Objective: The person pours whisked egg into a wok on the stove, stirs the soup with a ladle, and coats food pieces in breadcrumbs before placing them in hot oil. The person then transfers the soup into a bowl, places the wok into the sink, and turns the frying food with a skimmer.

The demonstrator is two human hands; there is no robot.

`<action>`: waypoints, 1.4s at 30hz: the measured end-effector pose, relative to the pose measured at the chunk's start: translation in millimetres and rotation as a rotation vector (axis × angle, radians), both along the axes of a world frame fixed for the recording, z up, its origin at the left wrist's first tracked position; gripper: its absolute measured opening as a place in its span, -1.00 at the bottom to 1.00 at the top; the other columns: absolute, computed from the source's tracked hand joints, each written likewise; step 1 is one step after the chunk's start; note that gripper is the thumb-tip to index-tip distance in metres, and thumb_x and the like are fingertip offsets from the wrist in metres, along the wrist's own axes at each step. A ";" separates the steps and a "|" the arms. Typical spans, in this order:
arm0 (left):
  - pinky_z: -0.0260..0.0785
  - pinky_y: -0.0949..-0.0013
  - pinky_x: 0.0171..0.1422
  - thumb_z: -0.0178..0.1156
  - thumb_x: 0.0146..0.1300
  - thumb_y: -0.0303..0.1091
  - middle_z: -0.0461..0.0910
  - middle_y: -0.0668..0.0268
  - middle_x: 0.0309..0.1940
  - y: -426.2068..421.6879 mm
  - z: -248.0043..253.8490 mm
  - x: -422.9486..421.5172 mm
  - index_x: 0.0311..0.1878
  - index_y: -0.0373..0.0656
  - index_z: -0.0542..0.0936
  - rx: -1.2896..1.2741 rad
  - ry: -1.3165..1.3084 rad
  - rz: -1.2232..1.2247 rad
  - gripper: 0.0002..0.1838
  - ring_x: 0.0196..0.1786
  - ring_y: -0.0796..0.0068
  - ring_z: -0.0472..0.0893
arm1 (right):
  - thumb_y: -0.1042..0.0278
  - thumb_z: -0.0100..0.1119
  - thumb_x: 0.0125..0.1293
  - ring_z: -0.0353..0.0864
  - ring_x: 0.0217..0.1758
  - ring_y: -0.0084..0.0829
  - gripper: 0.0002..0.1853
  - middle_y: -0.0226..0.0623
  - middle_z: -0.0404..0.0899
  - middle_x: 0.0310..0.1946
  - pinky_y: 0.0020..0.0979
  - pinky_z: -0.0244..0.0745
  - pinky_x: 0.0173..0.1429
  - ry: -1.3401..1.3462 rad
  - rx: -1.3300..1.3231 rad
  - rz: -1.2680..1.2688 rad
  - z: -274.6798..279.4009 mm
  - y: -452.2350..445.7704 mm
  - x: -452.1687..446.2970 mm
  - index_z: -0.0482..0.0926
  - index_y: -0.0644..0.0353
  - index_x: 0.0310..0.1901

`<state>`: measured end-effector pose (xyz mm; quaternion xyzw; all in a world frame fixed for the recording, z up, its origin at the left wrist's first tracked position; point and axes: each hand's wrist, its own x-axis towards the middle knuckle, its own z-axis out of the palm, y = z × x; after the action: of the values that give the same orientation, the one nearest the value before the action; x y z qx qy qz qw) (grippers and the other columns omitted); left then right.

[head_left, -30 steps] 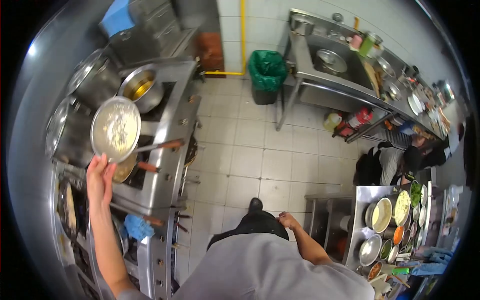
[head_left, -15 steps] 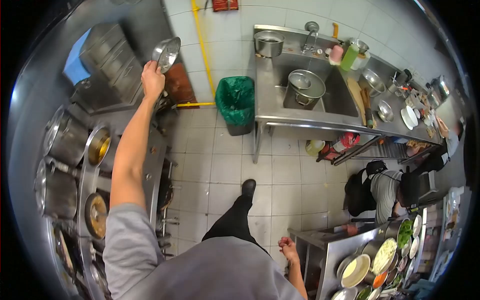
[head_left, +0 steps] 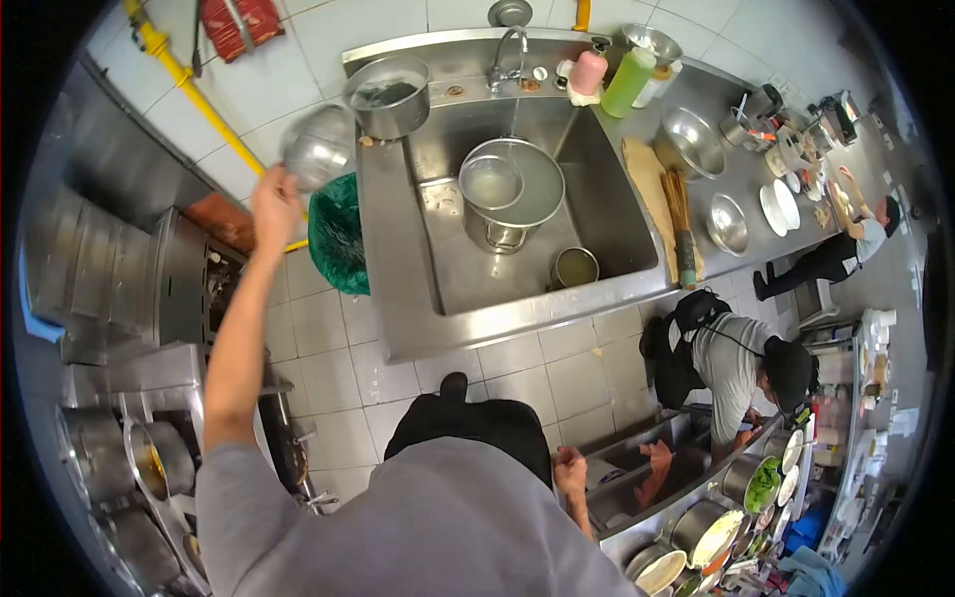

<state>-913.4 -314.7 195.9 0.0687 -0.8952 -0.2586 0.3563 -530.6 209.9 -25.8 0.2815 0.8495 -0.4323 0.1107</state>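
Note:
My left hand (head_left: 276, 211) is closed on the rim of a shiny metal bowl (head_left: 318, 149), which is tilted and slightly blurred. The bowl is level with the sink's left end, above the bin with a green liner (head_left: 338, 239). To its right, a steel pot (head_left: 390, 114) stands on the sink's corner. Inside the steel sink (head_left: 448, 284) is a large pot of liquid (head_left: 542, 189) with a smaller round bowl or strainer (head_left: 491, 182) at its top, under the running tap (head_left: 509, 62). My right hand (head_left: 570, 472) hangs by my side, fingers curled, with nothing visible in it.
A co-worker (head_left: 731, 358) bends over an opened drawer (head_left: 617, 478) on my right; another person (head_left: 865, 239) stands farther off. Food containers (head_left: 761, 483) line the right counter. Pots (head_left: 95, 453) stand at left. Soap bottles (head_left: 629, 85), a bamboo brush (head_left: 680, 229) and bowls (head_left: 728, 224) sit beside the sink.
My view has turned and come closer to the sink. My left hand has carried the metal bowl from the stove side toward the sink. The drawer by the co-worker now shows opened.

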 end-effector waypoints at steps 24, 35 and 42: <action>0.52 0.25 -0.13 0.21 0.18 -0.26 0.48 0.08 -0.08 260.0 -42.8 92.4 0.05 -0.23 0.46 0.162 -0.270 0.088 -0.60 -0.09 0.11 0.55 | -0.37 -0.10 0.23 -0.08 0.48 -0.09 -0.10 -0.01 -0.02 0.41 -0.28 -0.17 0.48 -0.718 -0.256 1.367 37.0 42.2 -342.7 0.06 0.20 0.39; 0.42 0.13 0.04 0.05 0.11 0.34 0.59 -0.08 -0.20 455.3 -324.6 549.4 -0.16 -0.35 0.60 1.359 -0.980 0.668 -0.24 -0.10 -0.01 0.58 | -0.32 0.06 0.18 0.48 0.05 -0.23 -0.15 -0.08 0.51 0.01 -0.28 0.31 0.17 -1.066 -0.017 1.771 16.2 -101.5 -274.9 0.34 0.38 0.20; 0.46 0.22 -0.24 0.20 0.06 0.05 0.63 0.05 -0.35 476.0 -263.4 651.3 -0.27 -0.39 0.62 1.493 -0.784 0.984 -0.45 -0.36 0.13 0.62 | -0.19 0.13 0.15 0.61 -0.42 -0.32 -0.45 -0.16 0.61 -0.47 -0.31 0.49 -0.28 -0.523 0.703 2.529 36.0 -234.3 -125.7 0.62 0.27 -0.25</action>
<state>-262.1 161.4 -67.6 0.7239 -0.4275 -0.5405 -0.0338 -656.2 -24.4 10.2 -0.6055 0.5442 0.2729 0.5126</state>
